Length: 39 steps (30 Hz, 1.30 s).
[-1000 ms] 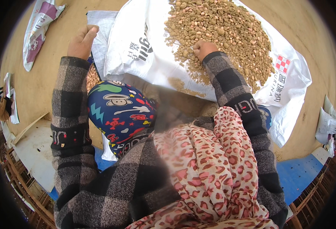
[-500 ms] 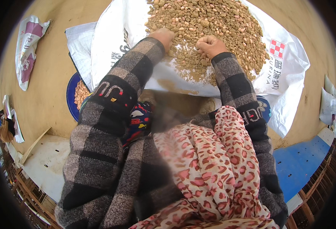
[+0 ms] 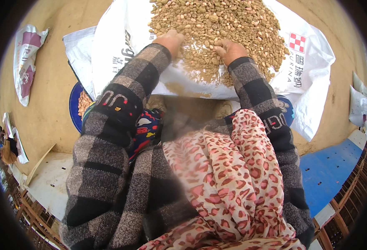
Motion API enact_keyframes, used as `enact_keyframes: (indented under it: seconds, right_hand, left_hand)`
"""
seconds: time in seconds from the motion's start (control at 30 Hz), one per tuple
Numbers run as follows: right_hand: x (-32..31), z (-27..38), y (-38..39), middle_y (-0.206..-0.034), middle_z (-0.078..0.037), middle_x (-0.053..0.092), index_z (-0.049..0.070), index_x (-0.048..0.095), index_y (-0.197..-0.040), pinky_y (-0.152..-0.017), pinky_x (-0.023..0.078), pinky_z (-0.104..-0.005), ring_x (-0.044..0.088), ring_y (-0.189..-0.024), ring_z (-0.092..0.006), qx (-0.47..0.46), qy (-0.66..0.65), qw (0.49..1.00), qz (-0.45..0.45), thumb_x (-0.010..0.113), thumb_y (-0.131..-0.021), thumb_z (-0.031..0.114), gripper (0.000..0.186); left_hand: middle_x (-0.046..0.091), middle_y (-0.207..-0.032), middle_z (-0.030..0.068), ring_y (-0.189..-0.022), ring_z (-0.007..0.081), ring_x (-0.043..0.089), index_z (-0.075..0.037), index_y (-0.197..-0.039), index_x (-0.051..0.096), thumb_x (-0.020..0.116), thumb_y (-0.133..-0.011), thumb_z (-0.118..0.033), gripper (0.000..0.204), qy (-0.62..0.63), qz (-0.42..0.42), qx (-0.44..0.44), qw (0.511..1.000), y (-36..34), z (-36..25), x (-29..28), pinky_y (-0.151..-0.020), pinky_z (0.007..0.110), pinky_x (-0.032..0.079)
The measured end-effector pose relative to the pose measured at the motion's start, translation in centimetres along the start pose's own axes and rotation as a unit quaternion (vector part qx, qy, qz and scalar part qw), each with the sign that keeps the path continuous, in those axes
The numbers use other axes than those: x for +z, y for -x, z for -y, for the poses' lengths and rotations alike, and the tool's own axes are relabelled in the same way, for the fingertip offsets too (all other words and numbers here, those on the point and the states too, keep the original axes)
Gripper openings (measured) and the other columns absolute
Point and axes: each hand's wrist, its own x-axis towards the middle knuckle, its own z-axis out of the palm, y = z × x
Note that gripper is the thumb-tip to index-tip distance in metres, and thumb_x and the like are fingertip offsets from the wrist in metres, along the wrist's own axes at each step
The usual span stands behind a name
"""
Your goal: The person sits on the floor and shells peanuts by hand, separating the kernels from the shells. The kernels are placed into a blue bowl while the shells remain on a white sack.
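A broad heap of pinkish peanuts mixed with brown soil clods (image 3: 229,25) lies on a white woven sack (image 3: 108,46). At the heap's near left edge is my left hand (image 3: 171,42), back upward, its fingertips hidden behind the knuckles. My right hand (image 3: 232,51) is at the near middle of the heap, thumb and fingers curled together over the clods. Whatever sits between those fingers is too small to make out. Between the two hands the layer is thin, and white sack shows through the dust.
A blue basin (image 3: 76,109) of shelled peanuts (image 3: 84,103) stands left of my left forearm. Another blue round container (image 3: 287,110) shows partly beside my right sleeve. A white and purple bag (image 3: 27,62) lies far left. White and blue boards (image 3: 331,171) edge the near sides.
My right thumb and fingers have loosened slightly from a tighter pinch. My left hand stays at the heap's near left edge. The whole view has shifted a little.
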Motion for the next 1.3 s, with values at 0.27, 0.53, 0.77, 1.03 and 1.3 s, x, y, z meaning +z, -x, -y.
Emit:
enact_keyframes:
  seconds: [0.27,0.53,0.77,1.03,1.3]
  right_hand:
    - [0.6,3.1,-0.2,-0.087,-0.018,0.061,0.003,0.053,-0.091,-0.075,0.046,-0.0426,0.059,-0.086,-0.0318,0.050,0.215,0.971,0.090,0.048,-0.085,0.024,0.023]
    - [0.9,1.4,0.3,-0.088,-0.017,0.061,0.006,0.054,-0.093,-0.075,0.045,-0.0425,0.059,-0.086,-0.0317,0.051,0.194,0.973,0.112,0.048,-0.084,0.026,0.023]
    - [-0.8,-1.5,0.8,-0.074,-0.010,0.060,0.005,0.054,-0.086,-0.055,0.045,-0.0312,0.056,-0.064,-0.0190,0.125,-0.222,0.964,0.071,0.055,-0.081,0.024,0.019]
    - [-0.9,-1.7,-0.5,-0.073,-0.006,0.059,0.005,0.053,-0.083,-0.051,0.044,-0.0277,0.054,-0.062,-0.0132,0.139,-0.392,0.909,-0.033,0.057,-0.082,0.025,0.020]
    - [0.0,0.6,-1.7,-0.086,-0.017,0.061,0.005,0.051,-0.093,-0.072,0.046,-0.0413,0.059,-0.082,-0.0317,0.051,0.160,0.984,0.053,0.045,-0.088,0.024,0.020]
  left_hand:
    - [0.056,-0.088,0.0142,-0.083,0.0289,0.058,-0.006,-0.093,0.054,0.049,-0.083,-0.017,0.016,0.007,0.005,-0.035,0.999,-1.0,0.6,0.6,-0.073,0.037,0.047]
    - [0.060,-0.084,0.0068,-0.064,0.0099,0.057,-0.002,-0.094,0.049,0.044,-0.085,-0.014,0.015,0.588,0.024,-0.169,0.790,-2.3,-0.9,0.4,-0.053,0.021,0.049]
    - [0.059,-0.076,0.0054,-0.066,0.0116,0.057,-0.002,-0.091,0.053,0.048,-0.082,-0.013,0.015,0.474,0.055,-0.136,0.868,-3.9,-4.6,2.5,-0.056,0.028,0.048]
    - [0.058,-0.077,0.0200,-0.078,0.0349,0.058,-0.005,-0.085,0.050,0.051,-0.084,-0.022,0.018,0.103,0.024,-0.013,0.994,-2.9,-5.7,2.9,-0.069,0.042,0.045]
    - [0.042,-0.057,-0.0011,-0.049,0.0096,0.040,-0.011,-0.072,0.042,0.044,-0.081,-0.019,0.011,0.671,0.072,-0.210,0.707,-2.3,-3.3,1.3,-0.040,0.023,0.032]
